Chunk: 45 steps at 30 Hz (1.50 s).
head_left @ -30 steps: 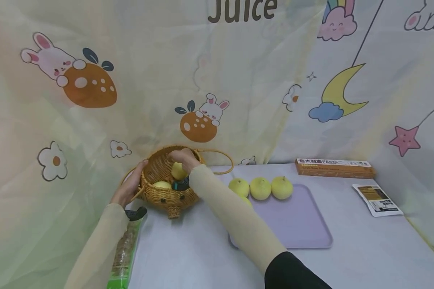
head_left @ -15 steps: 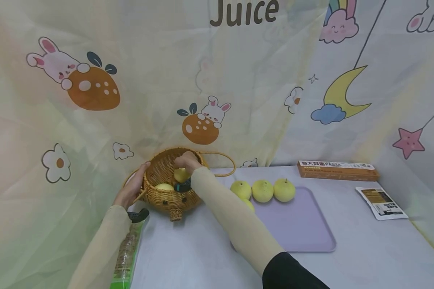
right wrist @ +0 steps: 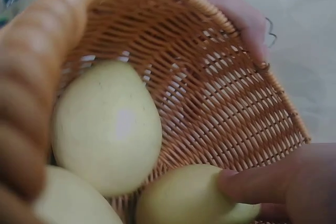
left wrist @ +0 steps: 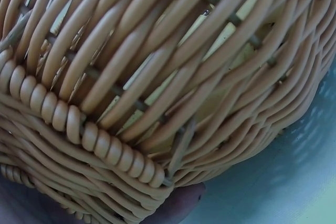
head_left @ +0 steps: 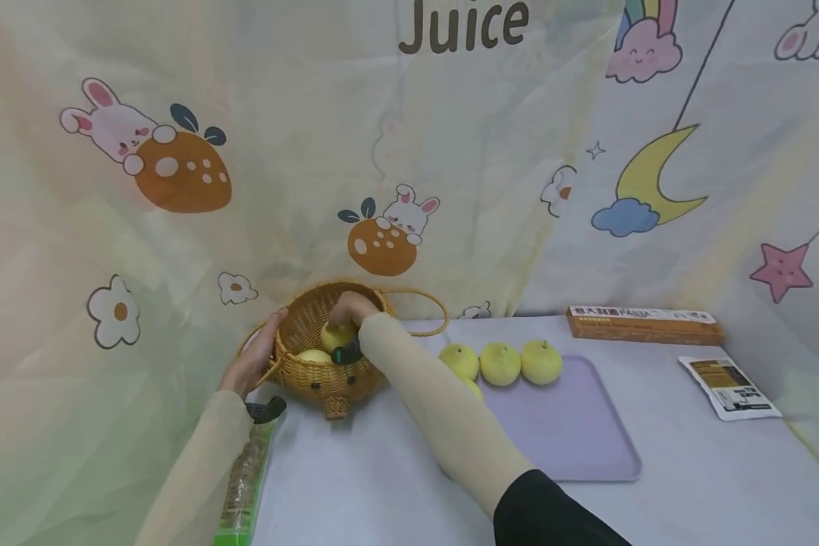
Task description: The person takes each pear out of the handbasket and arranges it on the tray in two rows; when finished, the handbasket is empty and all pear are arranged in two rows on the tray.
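Note:
A wicker basket (head_left: 299,371) with a woven snout and dark eyes stands at the back left of the table. My left hand (head_left: 254,355) grips its left side, fingers at the rim; in the left wrist view a fingertip (left wrist: 181,203) shows beneath the weave. My right hand (head_left: 352,307) reaches inside and holds a yellow-green pear (head_left: 337,336), its fingers pressed to that pear in the right wrist view. Other pale pears lie in the basket, among them a large one (right wrist: 107,129) against the wall. The right hand's far fingers are partly hidden.
Several pears (head_left: 500,364) sit along the back left of a purple tray (head_left: 573,432), partly behind my right forearm. A long brown box (head_left: 644,326) and a white pouch (head_left: 730,388) lie at right. A green-edged packet (head_left: 246,478) lies beside my left forearm.
My right hand has brought the pear slightly lower into the basket and leftward, closer to the other pears. The left hand stays on the basket's side. The head view has shifted slightly.

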Motion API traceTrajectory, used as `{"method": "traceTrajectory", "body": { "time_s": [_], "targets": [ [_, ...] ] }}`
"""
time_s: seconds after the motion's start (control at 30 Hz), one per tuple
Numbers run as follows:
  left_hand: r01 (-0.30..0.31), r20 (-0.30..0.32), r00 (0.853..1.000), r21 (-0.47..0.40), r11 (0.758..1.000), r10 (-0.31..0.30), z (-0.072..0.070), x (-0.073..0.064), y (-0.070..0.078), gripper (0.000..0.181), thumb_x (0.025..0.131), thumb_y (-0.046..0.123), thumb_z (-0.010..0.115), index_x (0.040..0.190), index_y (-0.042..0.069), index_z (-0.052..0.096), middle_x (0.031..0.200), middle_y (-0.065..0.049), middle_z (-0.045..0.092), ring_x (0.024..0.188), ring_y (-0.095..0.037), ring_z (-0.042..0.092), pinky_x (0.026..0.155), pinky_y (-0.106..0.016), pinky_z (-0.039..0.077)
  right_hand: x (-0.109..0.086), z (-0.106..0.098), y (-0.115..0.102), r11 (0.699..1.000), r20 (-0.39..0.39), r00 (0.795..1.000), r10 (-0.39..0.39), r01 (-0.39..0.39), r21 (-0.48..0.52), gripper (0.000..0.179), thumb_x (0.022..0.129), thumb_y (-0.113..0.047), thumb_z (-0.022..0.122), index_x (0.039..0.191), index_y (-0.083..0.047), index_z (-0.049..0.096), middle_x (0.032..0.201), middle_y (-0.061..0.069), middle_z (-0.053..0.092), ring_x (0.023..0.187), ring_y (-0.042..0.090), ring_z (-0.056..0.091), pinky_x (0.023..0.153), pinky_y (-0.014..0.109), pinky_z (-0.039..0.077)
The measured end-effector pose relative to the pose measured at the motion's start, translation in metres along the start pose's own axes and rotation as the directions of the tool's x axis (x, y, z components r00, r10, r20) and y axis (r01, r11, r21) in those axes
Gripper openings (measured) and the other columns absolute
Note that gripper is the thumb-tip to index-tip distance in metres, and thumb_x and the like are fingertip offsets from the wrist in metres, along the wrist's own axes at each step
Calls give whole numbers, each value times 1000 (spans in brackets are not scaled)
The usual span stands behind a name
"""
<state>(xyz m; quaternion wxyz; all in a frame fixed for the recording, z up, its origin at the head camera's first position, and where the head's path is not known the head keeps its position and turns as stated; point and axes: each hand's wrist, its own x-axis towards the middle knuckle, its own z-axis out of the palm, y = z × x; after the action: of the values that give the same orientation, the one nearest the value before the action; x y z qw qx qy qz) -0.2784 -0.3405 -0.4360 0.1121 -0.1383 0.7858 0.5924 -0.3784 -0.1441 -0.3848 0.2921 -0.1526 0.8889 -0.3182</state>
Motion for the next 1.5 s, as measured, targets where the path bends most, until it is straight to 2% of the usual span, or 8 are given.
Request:
{"method": "traceTrajectory", "body": {
  "time_s": [0.1, 0.23, 0.57, 0.7, 0.83, 1.03, 1.3, 1.5],
  "targets": [
    [5, -3, 1000, 7, 1000, -5, 2, -1, -1, 96, 104, 78, 25, 172, 18, -5, 178, -22, -3, 164, -43, 4, 132, -62, 4, 4, -1, -3, 988, 63, 998, -19, 29, -154, 26, 105, -22, 67, 83, -11, 59, 80, 1, 47, 63, 13, 41, 60, 29, 40],
    [-12, -5, 1000, 8, 1000, 13, 3, -1, -2, 95, 104, 78, 24, 172, 18, -4, 178, -21, -3, 164, -43, 2, 132, -63, 3, 2, -6, -6, 965, 85, 996, -17, 39, -261, 34, 106, -24, 65, 75, -14, 55, 74, -1, 44, 60, 12, 40, 58, 28, 39],
    [-61, -11, 998, 17, 998, 62, 7, -1, 1, 81, 108, 71, 19, 173, 26, 1, 180, -13, -6, 165, -39, -1, 132, -61, 1, 2, -12, -8, 971, 121, 992, -16, 44, -234, 36, 104, -36, 67, 76, -15, 59, 85, 1, 59, 72, 16, 53, 67, 33, 47],
    [-48, -16, 999, 7, 999, 49, 8, -2, 1, 85, 107, 73, 22, 173, 25, 0, 180, -14, -5, 165, -38, 0, 133, -61, 2, 9, -9, -4, 967, 138, 990, -27, 61, -246, 32, 100, -41, 70, 106, -10, 73, 115, 4, 70, 92, 19, 63, 80, 36, 54],
    [-29, -14, 999, 1, 1000, 29, 9, -3, 1, 91, 105, 76, 26, 173, 21, -1, 179, -18, 0, 165, -40, 5, 133, -59, 5, 14, -2, -1, 966, 163, 986, -38, 78, -247, 63, 98, -45, 72, 150, -11, 59, 149, 7, 61, 120, 25, 66, 98, 40, 58],
    [-50, -14, 999, 2, 999, 50, 9, -3, 0, 88, 106, 74, 23, 173, 21, 0, 179, -17, -2, 165, -41, 3, 133, -60, 4, 15, 2, 2, 959, 167, 983, -71, 114, -259, 84, 94, -41, 82, 164, -17, 43, 172, 6, 36, 142, 30, 56, 109, 44, 55],
    [-46, -23, 999, 6, 999, 46, 8, -4, -1, 85, 106, 74, 22, 173, 24, 1, 180, -14, -5, 165, -38, -2, 133, -60, 1, 12, 3, 3, 962, 106, 988, -111, 133, -237, 82, 88, -34, 89, 159, -15, 52, 161, 6, 53, 130, 27, 64, 96, 41, 60],
    [-28, -22, 999, 0, 1000, 28, 4, -5, -3, 90, 105, 76, 24, 173, 23, 0, 179, -16, -3, 165, -40, 1, 133, -61, 5, 6, -1, 0, 978, 59, 976, -209, 209, -8, 73, 87, -22, 90, 152, -10, 59, 130, 9, 71, 102, 24, 72, 78, 38, 64]
  ]
}}
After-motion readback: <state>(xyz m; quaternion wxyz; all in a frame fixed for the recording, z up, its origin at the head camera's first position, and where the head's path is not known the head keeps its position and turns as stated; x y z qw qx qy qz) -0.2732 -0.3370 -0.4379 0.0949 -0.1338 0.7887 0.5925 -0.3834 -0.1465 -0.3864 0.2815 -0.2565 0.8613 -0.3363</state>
